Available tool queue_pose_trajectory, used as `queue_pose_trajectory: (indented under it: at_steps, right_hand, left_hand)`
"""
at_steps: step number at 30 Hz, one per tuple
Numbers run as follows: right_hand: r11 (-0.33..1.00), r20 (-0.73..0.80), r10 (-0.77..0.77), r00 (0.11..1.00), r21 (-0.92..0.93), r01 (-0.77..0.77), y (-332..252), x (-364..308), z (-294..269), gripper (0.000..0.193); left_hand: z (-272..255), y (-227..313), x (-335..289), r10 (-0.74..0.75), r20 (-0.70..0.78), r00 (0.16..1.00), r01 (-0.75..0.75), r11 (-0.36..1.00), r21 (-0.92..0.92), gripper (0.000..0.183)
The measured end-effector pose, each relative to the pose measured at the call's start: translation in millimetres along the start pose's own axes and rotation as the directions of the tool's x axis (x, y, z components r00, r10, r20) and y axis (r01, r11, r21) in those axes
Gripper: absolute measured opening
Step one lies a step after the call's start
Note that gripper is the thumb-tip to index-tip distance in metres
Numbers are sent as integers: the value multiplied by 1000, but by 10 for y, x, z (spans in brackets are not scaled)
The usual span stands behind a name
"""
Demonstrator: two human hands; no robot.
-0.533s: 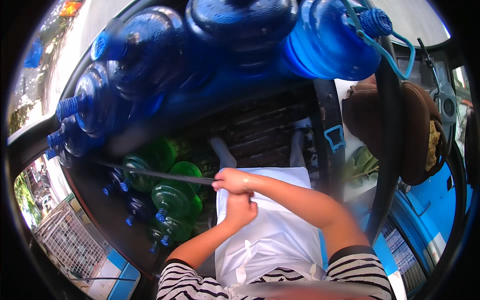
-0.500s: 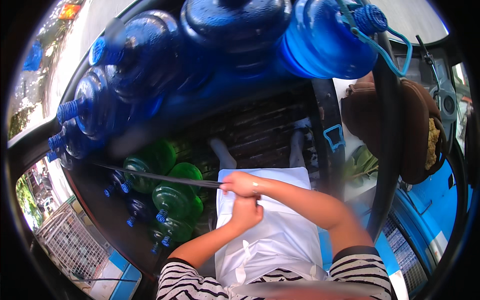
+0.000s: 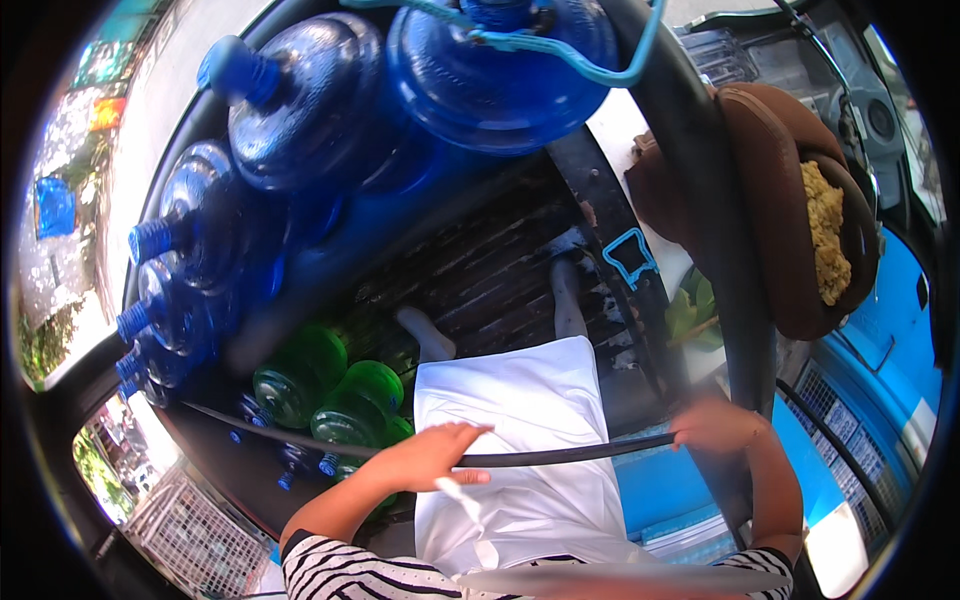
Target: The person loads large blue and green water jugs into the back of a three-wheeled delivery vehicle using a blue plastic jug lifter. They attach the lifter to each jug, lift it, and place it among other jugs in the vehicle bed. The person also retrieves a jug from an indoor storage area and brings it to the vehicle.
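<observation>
A long black strap (image 3: pixel 570 455) stretches across my front, from the left side of the truck bed to my right. My right hand (image 3: pixel 718 428), slightly blurred, is closed round its right part beside a dark upright post. My left hand (image 3: pixel 428 458) rests over the strap's middle with fingers stretched and thumb apart; the strap passes between thumb and fingers. Below the strap hangs my white apron (image 3: pixel 505 390). To the left lie green water jugs (image 3: pixel 345 410), partly behind the strap. Several large blue water jugs (image 3: pixel 310 110) line the far and left sides.
A light-blue rope (image 3: pixel 560 45) loops over the far blue jug. The dark post (image 3: pixel 748 260) rises at the right, with a brown cushioned seat (image 3: pixel 765 200) beyond. A light-blue handle (image 3: pixel 630 258) sits on the bed's right edge. A white crate (image 3: pixel 200 530) stands outside at lower left.
My hands were together at the strap in front of the apron. The right has moved right, drawing the strap out; the left has opened and shifted left. The view has also shifted.
</observation>
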State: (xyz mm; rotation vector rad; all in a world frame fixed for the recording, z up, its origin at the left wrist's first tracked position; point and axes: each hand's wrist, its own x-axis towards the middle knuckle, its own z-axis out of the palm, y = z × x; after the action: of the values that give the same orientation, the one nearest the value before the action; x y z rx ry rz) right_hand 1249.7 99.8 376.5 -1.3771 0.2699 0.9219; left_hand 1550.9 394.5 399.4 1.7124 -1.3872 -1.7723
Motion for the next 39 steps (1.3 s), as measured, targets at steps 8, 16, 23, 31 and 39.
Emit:
queue_pose_trajectory:
  at_steps: [8, 16, 23, 31, 39]
  right_hand:
    - [927, -372, -344, 862, -280, 249, -160, 728, -462, 12]
    - [695, -564, -642, 519, -714, 84, -1030, 1332, -1298, 18]
    - [719, -771, -564, 294, -634, -283, -1397, 821, -2096, 14]
    - [651, -768, 262, 584, -306, -695, -1384, 995, -4274, 21]
    - [647, -210, 461, 862, -586, -489, -372, 1742, -4502, 31]
  left_hand:
    - [189, 239, 604, -232, -101, 967, 195, 937, -291, 36]
    - [-220, 377, 1300, -166, -272, 948, -87, 687, -722, 41]
    - [-297, 264, 1684, -233, -257, 938, -122, 470, -874, 37]
    - [-576, 155, 2083, -284, -375, 882, -75, 701, -709, 39]
    - [-993, 295, 2872, -262, -584, 768, -14, 905, -425, 31]
